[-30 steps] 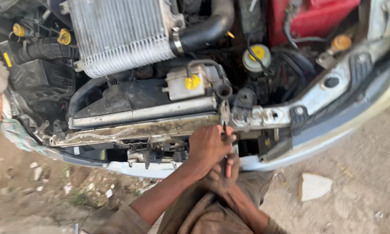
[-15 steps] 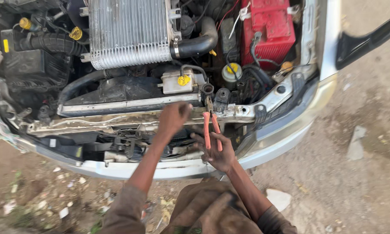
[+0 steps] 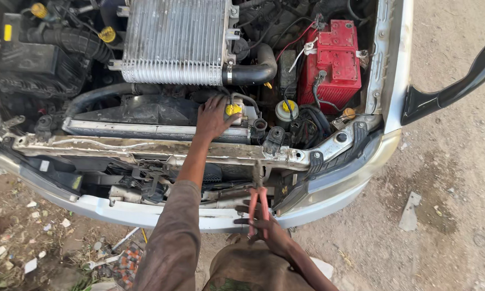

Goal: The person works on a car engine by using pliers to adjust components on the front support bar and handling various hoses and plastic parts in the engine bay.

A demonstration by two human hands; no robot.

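Note:
I look down into an open car engine bay. My left hand reaches in and rests on a whitish reservoir tank, fingers beside its yellow cap. My right hand is low at the front bumper, gripping pliers with red handles. The pliers' jaws point up at the metal front crossmember.
A ribbed silver intercooler with a black hose lies at the back, a red battery to the right. Another yellow-capped reservoir stands by the battery. Dirt ground, debris and tools lie below left.
My left hand has left the crossmember and gone deeper to the reservoir cap. My right hand with the pliers has dropped toward the bumper. The view has shifted left.

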